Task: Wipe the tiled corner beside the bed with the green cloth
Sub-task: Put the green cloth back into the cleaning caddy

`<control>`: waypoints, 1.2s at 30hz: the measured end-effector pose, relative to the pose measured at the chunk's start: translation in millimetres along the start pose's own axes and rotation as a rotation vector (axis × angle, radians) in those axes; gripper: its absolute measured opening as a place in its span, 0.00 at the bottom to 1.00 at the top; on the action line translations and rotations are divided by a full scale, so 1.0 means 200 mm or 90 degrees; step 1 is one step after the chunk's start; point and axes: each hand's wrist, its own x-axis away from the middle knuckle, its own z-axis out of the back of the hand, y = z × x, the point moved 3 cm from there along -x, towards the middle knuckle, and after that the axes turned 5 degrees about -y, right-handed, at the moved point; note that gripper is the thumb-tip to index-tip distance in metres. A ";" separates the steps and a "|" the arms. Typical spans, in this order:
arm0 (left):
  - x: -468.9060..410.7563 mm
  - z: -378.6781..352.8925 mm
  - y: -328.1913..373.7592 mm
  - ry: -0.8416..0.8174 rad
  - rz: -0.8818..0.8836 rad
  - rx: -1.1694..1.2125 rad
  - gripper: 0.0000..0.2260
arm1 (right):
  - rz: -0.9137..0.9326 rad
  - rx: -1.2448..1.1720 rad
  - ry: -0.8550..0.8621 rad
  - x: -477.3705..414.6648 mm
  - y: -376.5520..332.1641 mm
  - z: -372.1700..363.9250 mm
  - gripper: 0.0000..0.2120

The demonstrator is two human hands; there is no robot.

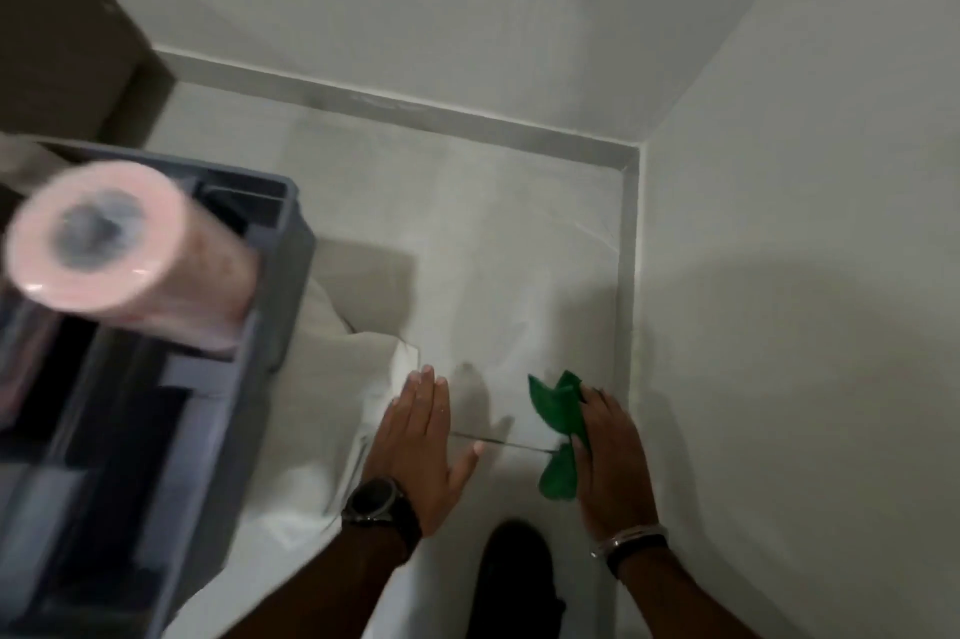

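Observation:
The green cloth (560,425) hangs crumpled from my right hand (610,456), which grips it low at the centre right, close to the right wall. My left hand (423,441) is flat and open, fingers together, over the edge of the white bed sheet (332,378), holding nothing. Ahead of both hands lies the pale tiled floor corner (519,249), bounded by a grey skirting strip (626,275) along the two walls. A watch sits on my left wrist and a bracelet on my right.
A grey plastic caddy (218,378) with a pink paper roll (124,249) on top fills the left side, resting on the bed. A brown wooden panel (62,41) stands at the upper left. A dark shoe (514,576) shows at the bottom.

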 end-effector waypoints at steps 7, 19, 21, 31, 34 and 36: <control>0.83 0.87 0.18 0.026 0.050 0.069 0.32 | 0.080 -0.028 -0.120 0.21 -0.91 0.48 0.21; 1.17 1.12 -0.69 0.087 0.234 0.012 0.36 | 0.409 0.213 -0.322 -0.02 -2.01 -0.19 0.22; 1.12 1.04 -0.79 0.047 0.212 -0.006 0.37 | 0.460 0.273 -0.385 -0.03 -1.98 -0.33 0.21; 1.09 0.83 -0.97 -0.004 0.123 -0.101 0.42 | 0.606 0.395 -0.409 0.01 -1.87 -0.47 0.16; 1.09 0.81 -0.98 0.001 0.111 -0.108 0.42 | 0.612 0.399 -0.394 0.00 -1.86 -0.48 0.16; 1.10 0.80 -0.97 -0.008 0.111 -0.106 0.42 | 0.612 0.399 -0.417 0.03 -1.86 -0.48 0.16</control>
